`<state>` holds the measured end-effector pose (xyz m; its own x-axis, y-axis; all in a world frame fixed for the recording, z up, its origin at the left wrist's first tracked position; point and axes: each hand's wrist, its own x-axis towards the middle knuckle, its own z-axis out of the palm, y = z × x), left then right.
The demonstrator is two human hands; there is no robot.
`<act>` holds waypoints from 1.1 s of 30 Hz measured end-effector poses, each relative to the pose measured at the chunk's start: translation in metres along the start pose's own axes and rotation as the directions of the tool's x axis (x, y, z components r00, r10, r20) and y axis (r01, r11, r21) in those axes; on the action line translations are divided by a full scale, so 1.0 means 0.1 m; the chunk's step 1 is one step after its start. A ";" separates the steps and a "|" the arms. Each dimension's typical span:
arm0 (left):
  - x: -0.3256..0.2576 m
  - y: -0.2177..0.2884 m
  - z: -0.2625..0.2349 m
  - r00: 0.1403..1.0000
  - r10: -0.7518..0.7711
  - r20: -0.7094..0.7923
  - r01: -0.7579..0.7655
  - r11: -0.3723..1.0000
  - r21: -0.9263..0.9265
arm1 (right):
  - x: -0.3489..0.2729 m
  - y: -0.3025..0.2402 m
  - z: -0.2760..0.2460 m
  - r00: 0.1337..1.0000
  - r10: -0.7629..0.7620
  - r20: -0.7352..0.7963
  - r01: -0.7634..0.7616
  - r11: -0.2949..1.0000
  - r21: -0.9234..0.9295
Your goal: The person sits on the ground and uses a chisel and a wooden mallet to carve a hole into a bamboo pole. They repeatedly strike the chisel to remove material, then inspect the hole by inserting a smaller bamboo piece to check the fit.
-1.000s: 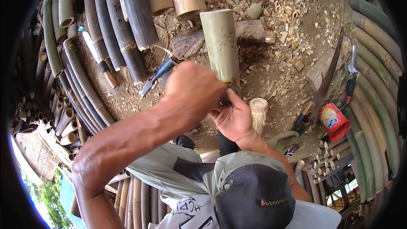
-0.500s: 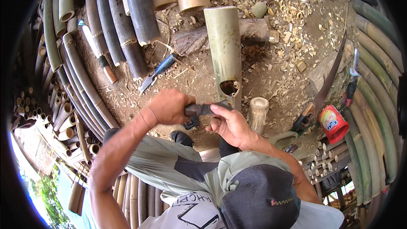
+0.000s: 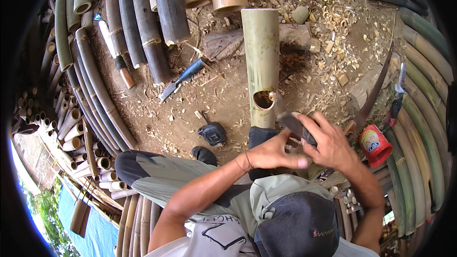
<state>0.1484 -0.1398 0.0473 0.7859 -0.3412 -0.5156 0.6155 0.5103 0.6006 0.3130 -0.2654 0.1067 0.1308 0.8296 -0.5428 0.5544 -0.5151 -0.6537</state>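
My right hand (image 3: 328,140) is wrapped round the dark handle of a knife (image 3: 297,128), whose blade points to the upper left. The blade tip reaches the right rim of an oval hole in a pale green bamboo tube (image 3: 262,52). A small pale curl sits at that rim. My left hand (image 3: 278,152) is just left of the handle, thumb stretched out and apart; its fingertips are partly hidden near the handle. The tube lies tilted over a log (image 3: 226,45), its near end against my dark shoe (image 3: 259,138).
On the ground to the left lie a blue-handled chisel (image 3: 183,77), a black tape measure (image 3: 212,133) and a wood-handled knife (image 3: 119,62). To the right are a curved saw (image 3: 376,93), a sheathed knife (image 3: 397,97) and a red container (image 3: 375,145). Bamboo poles (image 3: 102,90) line both sides.
The knife has passed from my left hand to my right and moved right, its blade now at the hole. My left hand has let go. The tape measure has come into full view.
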 end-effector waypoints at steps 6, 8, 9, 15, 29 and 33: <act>0.52 -0.40 0.24 0.956 -0.019 -0.292 -0.285 0.164 -0.944 | 0.67 -0.03 -0.42 0.909 -0.062 0.412 0.227 0.904 -0.362; 0.51 -0.26 0.27 0.909 -0.061 -0.411 -0.399 0.149 -0.905 | 0.95 0.03 -0.42 0.813 -0.025 0.581 0.261 0.909 -0.326; 0.50 -0.19 0.28 0.904 -0.151 -0.401 -0.364 0.222 -0.905 | 0.90 0.04 -0.41 0.828 -0.001 0.561 0.182 0.947 -0.266; 0.28 -0.05 0.09 0.645 -0.508 -0.571 0.102 0.798 -0.594 | 0.41 0.28 0.37 0.959 0.034 0.280 -0.151 0.900 0.409; 0.11 0.19 -0.36 0.811 -0.360 -0.462 0.511 0.820 0.259 | 0.19 -0.18 1.12 0.916 0.386 -0.110 -0.287 0.822 0.492; 0.43 0.03 0.00 0.715 -0.069 -0.696 0.052 0.998 -0.046 | 0.39 0.17 0.40 0.986 0.130 -0.108 -0.128 0.991 0.030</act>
<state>0.1836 -0.1534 0.0270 0.4787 0.2698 -0.8355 0.6522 0.5278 0.5441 0.2952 -0.2507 0.0533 0.2900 0.7740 -0.5629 0.5085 -0.6229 -0.5945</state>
